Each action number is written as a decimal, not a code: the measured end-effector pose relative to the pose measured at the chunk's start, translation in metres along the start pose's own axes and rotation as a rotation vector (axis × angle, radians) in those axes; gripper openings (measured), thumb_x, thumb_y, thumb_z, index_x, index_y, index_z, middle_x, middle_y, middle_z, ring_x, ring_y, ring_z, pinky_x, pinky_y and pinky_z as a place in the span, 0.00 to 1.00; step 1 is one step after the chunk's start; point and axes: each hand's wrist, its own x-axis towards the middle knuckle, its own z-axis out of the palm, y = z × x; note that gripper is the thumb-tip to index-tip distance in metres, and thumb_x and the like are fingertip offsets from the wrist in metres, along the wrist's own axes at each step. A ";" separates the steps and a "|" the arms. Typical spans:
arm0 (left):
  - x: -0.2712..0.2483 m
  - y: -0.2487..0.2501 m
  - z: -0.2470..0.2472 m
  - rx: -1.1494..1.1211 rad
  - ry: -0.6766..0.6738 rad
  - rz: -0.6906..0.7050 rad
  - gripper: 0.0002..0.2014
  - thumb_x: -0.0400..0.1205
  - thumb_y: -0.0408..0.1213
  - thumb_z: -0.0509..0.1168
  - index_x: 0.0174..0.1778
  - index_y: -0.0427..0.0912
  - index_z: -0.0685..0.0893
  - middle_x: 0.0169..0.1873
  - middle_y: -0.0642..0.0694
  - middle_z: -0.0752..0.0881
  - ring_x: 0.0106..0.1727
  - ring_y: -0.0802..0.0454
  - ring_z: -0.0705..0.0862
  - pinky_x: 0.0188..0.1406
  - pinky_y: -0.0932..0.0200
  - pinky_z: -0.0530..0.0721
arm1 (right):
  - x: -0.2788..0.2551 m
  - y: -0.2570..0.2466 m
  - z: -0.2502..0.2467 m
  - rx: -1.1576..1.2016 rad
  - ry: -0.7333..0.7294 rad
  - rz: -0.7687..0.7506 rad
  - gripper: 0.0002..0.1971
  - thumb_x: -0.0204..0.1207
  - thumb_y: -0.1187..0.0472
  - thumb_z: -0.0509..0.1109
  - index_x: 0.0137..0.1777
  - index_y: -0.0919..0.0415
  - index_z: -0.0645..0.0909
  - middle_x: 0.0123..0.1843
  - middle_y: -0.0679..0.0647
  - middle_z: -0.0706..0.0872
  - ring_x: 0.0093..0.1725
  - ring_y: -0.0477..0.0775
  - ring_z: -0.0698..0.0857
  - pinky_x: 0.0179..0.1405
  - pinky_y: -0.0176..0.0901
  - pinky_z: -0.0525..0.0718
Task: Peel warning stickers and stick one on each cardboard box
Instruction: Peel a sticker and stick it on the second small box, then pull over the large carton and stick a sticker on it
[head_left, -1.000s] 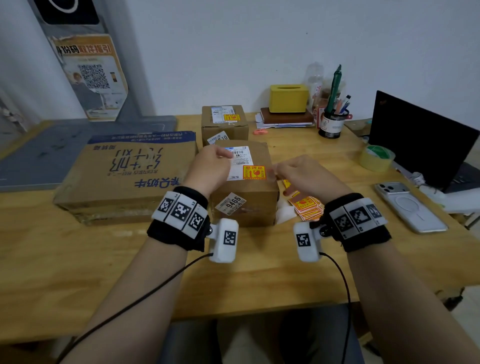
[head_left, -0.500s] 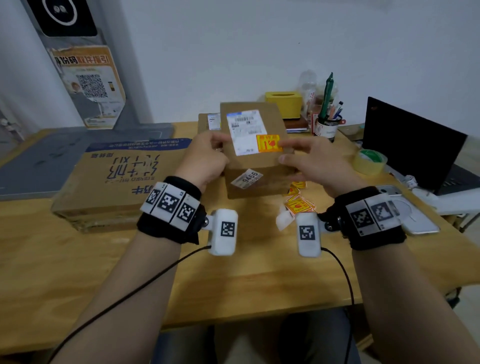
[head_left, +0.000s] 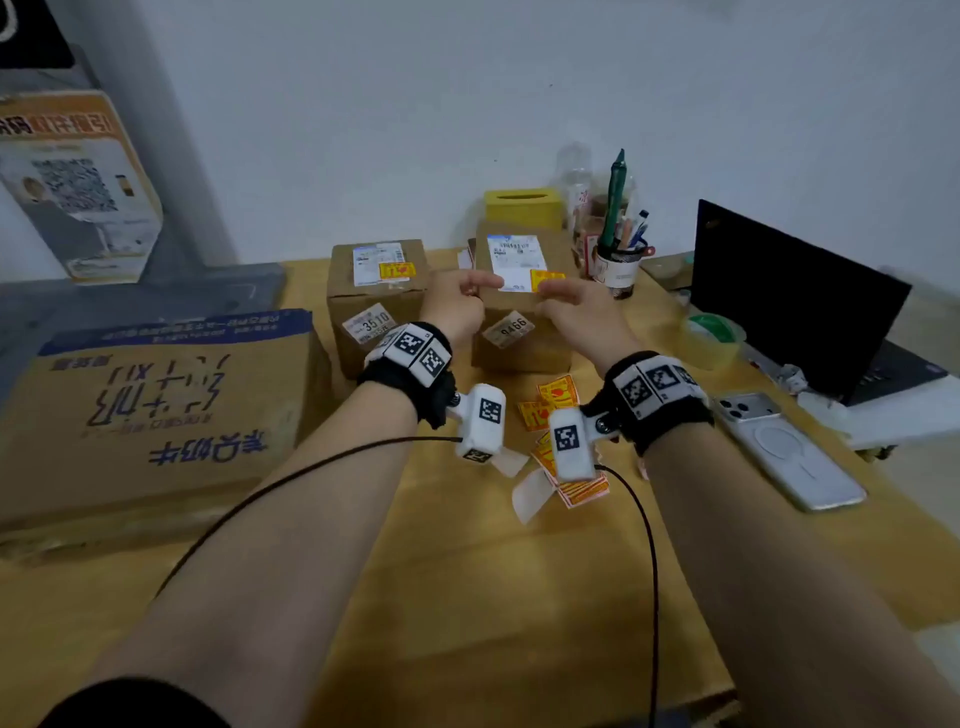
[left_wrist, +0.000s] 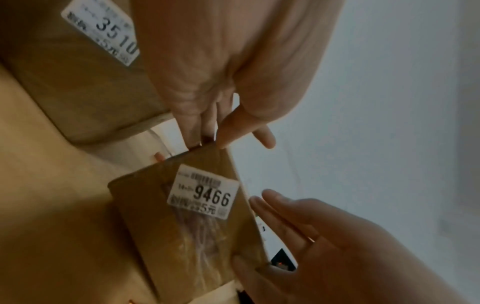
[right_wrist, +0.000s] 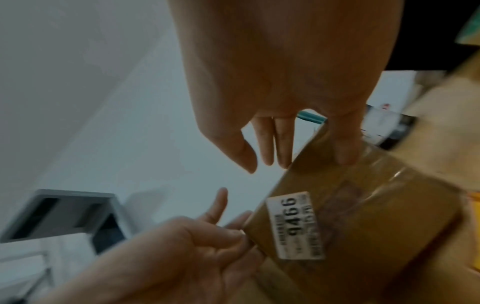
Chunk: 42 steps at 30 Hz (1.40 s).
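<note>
A small cardboard box labelled 9466 (head_left: 524, 338) (left_wrist: 182, 226) (right_wrist: 363, 216) stands at the back of the table, with an orange warning sticker (head_left: 540, 277) on its top. My left hand (head_left: 475, 285) (left_wrist: 223, 133) touches its top left corner with straight fingers. My right hand (head_left: 558, 291) (right_wrist: 272, 154) lies with relaxed fingers at the top right edge, thumb off the box. Just left of it stands a box labelled 3510 (head_left: 374, 306) (left_wrist: 78, 72), which also bears a warning sticker (head_left: 397, 270). Loose warning stickers (head_left: 558, 400) lie under my wrists.
A large flat carton (head_left: 150, 410) fills the table's left side. White peeled backings (head_left: 530, 493) lie by the stickers. On the right are a phone (head_left: 789, 452), a tape roll (head_left: 714, 332) and a laptop (head_left: 789, 291). A pen cup (head_left: 618, 265) and yellow tissue box (head_left: 522, 208) stand behind.
Both hands lifted the 9466 box from the table's middle and carried it back, setting it beside the 3510 box. Their grip has loosened to straight fingers.
</note>
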 end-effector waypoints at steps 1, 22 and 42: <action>0.009 -0.005 0.003 0.023 -0.023 -0.018 0.29 0.75 0.12 0.54 0.43 0.53 0.87 0.63 0.38 0.84 0.66 0.41 0.82 0.66 0.42 0.85 | 0.006 0.006 0.003 0.000 -0.016 0.016 0.19 0.82 0.64 0.71 0.72 0.60 0.85 0.69 0.54 0.88 0.52 0.45 0.85 0.39 0.23 0.80; -0.101 0.001 -0.130 0.132 0.265 0.093 0.17 0.79 0.26 0.65 0.44 0.57 0.85 0.55 0.54 0.88 0.57 0.58 0.85 0.53 0.63 0.82 | -0.057 -0.060 0.078 -0.246 -0.230 -0.097 0.08 0.74 0.51 0.69 0.45 0.43 0.91 0.60 0.40 0.86 0.72 0.51 0.79 0.76 0.49 0.72; -0.167 -0.058 -0.261 0.481 0.467 -0.441 0.27 0.75 0.49 0.78 0.65 0.40 0.80 0.73 0.37 0.78 0.73 0.35 0.75 0.70 0.39 0.73 | -0.141 -0.098 0.166 -0.405 -0.601 0.048 0.38 0.85 0.49 0.71 0.90 0.55 0.57 0.78 0.58 0.76 0.59 0.55 0.79 0.31 0.41 0.75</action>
